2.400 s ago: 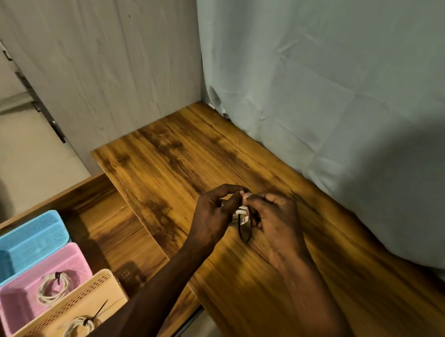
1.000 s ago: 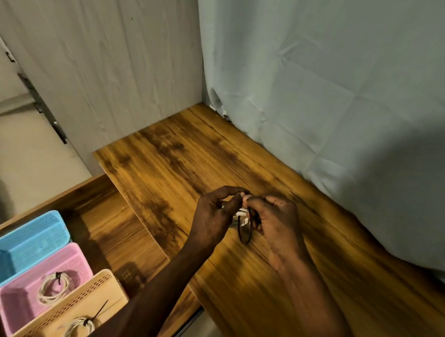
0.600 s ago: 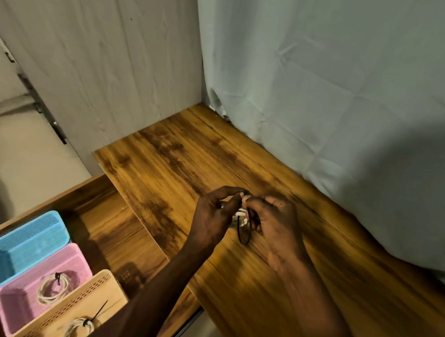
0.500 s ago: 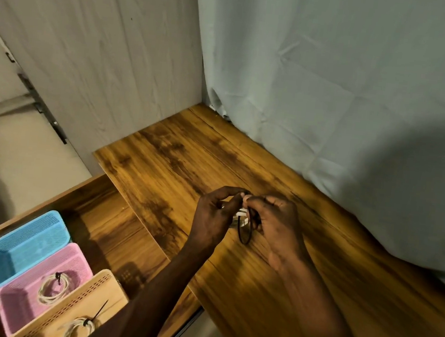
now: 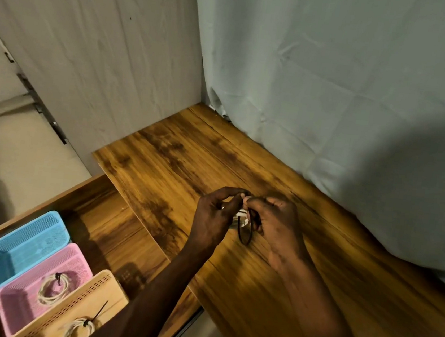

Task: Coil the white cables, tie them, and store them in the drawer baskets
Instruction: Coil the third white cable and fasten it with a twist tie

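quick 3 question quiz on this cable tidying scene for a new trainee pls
1. True or false: the blue plastic basket in the open wooden drawer already holds a coiled cable.
2. Which baskets hold a tied white coil? A) blue and pink B) pink plastic basket and beige perforated basket C) blue and beige
3. What dark thing hangs as a loop between the left hand and right hand?

Key:
1. False, no cable shows in it.
2. B
3. A thin black tie, around the white cable bundle.
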